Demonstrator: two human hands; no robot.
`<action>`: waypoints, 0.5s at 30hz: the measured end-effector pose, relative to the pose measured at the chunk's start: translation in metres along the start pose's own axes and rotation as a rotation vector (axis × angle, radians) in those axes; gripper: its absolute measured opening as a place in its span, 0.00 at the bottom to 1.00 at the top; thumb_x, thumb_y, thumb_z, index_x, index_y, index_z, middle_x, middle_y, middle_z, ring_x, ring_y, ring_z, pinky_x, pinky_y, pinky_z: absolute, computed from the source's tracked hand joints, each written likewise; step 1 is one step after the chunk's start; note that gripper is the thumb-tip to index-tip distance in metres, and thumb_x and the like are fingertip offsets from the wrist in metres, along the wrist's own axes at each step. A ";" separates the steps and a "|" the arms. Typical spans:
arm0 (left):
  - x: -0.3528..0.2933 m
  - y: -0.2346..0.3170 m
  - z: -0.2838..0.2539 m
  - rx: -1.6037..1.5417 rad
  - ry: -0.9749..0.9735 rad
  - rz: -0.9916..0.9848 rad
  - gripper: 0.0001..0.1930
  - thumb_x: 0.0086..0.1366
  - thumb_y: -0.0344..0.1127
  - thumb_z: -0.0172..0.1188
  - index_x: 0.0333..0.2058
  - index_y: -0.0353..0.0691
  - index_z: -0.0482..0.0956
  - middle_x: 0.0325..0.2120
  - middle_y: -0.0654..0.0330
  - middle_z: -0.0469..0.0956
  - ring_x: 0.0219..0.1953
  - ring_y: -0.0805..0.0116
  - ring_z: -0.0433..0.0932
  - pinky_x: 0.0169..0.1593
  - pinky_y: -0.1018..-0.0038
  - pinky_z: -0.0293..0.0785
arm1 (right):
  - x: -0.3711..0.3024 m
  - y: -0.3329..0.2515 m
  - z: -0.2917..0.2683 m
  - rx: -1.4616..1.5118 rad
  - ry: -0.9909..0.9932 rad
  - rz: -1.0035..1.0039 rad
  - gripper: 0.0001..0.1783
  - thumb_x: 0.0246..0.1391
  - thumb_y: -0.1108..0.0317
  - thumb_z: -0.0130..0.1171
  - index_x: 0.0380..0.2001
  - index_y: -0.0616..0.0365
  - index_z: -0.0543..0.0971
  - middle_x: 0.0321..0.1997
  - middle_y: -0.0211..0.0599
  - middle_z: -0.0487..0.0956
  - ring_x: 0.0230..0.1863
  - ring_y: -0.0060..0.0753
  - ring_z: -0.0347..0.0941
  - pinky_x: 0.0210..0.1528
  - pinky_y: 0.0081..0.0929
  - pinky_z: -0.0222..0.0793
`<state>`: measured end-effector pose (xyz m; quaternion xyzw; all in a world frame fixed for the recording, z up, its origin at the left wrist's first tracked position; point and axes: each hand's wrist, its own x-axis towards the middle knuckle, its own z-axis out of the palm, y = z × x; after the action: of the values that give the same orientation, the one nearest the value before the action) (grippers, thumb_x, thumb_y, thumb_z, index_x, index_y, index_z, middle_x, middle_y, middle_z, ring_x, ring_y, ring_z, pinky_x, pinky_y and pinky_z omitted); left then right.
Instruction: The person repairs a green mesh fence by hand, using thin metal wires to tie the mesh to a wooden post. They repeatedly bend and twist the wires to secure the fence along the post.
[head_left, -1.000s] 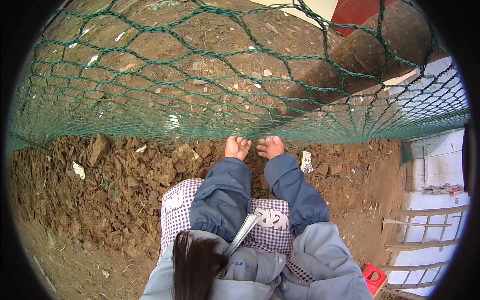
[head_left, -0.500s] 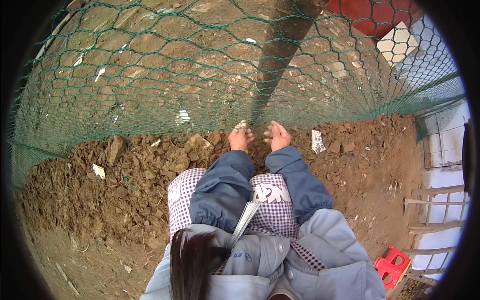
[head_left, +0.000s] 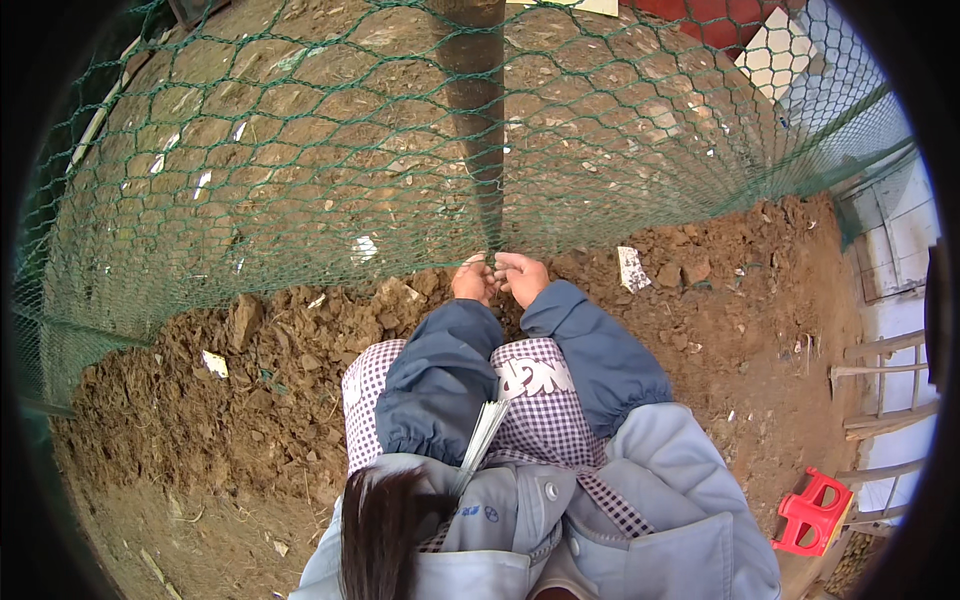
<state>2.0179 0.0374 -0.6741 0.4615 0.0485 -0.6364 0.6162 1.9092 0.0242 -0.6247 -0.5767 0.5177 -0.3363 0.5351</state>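
Green mesh netting [head_left: 330, 190] stretches across in front of me, its lower edge meeting the loose brown soil. Behind it a dark post [head_left: 480, 120] rises from the ground. At the foot of this post my left hand [head_left: 474, 281] and my right hand [head_left: 523, 279] are close together, fingers curled and pinching a gathered bit of the net between them. Whether a thin wire is also in the fingers is too small to tell. A bundle of thin, pale wire-like strips [head_left: 485, 435] sticks up from my lap, touched by neither hand.
Clods of soil [head_left: 330, 335] form a ridge along the net. White scraps [head_left: 632, 269] and stones lie scattered on it. A red plastic stool [head_left: 814, 512] is at the lower right, beside a wooden ladder-like frame [head_left: 890, 420] against a pale wall. A cream board [head_left: 776, 55] stands beyond the net.
Both hands have come together; their fingers, spread apart before, now close on the netting at the post. The view has shifted, so the post appears more upright and further left.
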 end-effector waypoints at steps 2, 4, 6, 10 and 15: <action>0.001 0.001 -0.004 -0.027 -0.016 -0.037 0.10 0.64 0.30 0.45 0.44 0.41 0.67 0.23 0.63 0.68 0.18 0.73 0.67 0.23 0.71 0.70 | 0.006 0.002 0.005 0.269 -0.058 0.242 0.16 0.55 0.72 0.48 0.47 0.60 0.73 0.36 0.41 0.77 0.33 0.29 0.75 0.31 0.25 0.72; 0.001 0.001 -0.005 -0.001 -0.001 -0.022 0.09 0.64 0.31 0.45 0.42 0.41 0.67 0.21 0.63 0.68 0.19 0.73 0.67 0.23 0.70 0.70 | 0.010 0.004 0.008 0.172 -0.039 0.191 0.17 0.56 0.72 0.46 0.50 0.61 0.71 0.34 0.40 0.76 0.27 0.25 0.72 0.25 0.23 0.70; -0.001 0.002 -0.006 0.034 -0.020 -0.018 0.08 0.64 0.31 0.45 0.42 0.41 0.67 0.21 0.64 0.67 0.19 0.73 0.67 0.23 0.69 0.70 | 0.014 0.003 0.008 0.073 0.012 0.238 0.17 0.57 0.72 0.45 0.50 0.60 0.71 0.33 0.39 0.76 0.24 0.24 0.70 0.24 0.23 0.69; -0.006 0.005 -0.004 0.054 -0.047 -0.011 0.09 0.63 0.31 0.46 0.43 0.43 0.67 0.20 0.66 0.67 0.19 0.74 0.67 0.23 0.72 0.69 | 0.019 -0.005 0.007 0.091 -0.092 0.282 0.15 0.58 0.69 0.45 0.47 0.61 0.73 0.31 0.38 0.75 0.22 0.25 0.68 0.24 0.26 0.68; -0.010 0.009 -0.002 0.109 -0.079 -0.018 0.10 0.62 0.31 0.48 0.43 0.44 0.67 0.20 0.67 0.67 0.20 0.74 0.67 0.24 0.74 0.67 | 0.036 -0.018 0.003 -0.041 -0.125 0.542 0.16 0.58 0.62 0.49 0.44 0.62 0.74 0.32 0.38 0.76 0.25 0.31 0.71 0.28 0.31 0.70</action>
<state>2.0239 0.0441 -0.6641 0.4684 -0.0065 -0.6615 0.5857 1.9252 -0.0116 -0.6139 -0.4474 0.6257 -0.1344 0.6247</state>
